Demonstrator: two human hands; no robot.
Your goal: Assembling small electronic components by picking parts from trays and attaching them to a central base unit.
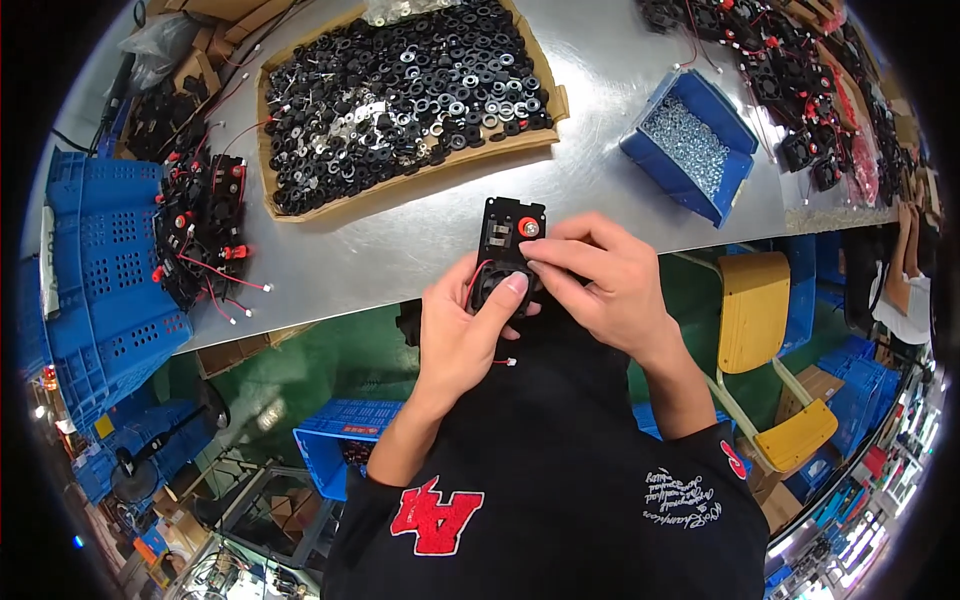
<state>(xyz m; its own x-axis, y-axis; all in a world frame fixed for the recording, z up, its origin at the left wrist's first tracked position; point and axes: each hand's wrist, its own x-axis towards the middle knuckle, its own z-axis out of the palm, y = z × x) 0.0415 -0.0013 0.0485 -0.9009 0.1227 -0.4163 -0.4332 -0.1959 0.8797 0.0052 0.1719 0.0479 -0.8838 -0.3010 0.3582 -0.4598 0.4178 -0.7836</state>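
Observation:
In front of my body, my left hand (462, 325) grips a black plastic fan assembly (497, 222), its thumb pressed over the round fan part. Two small metal contacts and a red round fitting (529, 228) with a shiny metal centre show on the assembly's upper end. A red wire loops beside my left fingers, and a white connector (511, 362) hangs below. My right hand (608, 282) is closed in a pinch at the assembly's right edge, just under the red fitting. Whatever lies between its fingertips is too small or hidden to make out.
A cardboard tray (420, 165) of black and silver rings lies on the metal table (360, 262). To its right stands a blue bin (655, 165) of small silver hardware. Similar assemblies (200, 230) pile up at left by a blue crate (105, 260). A yellow chair (752, 310) stands right.

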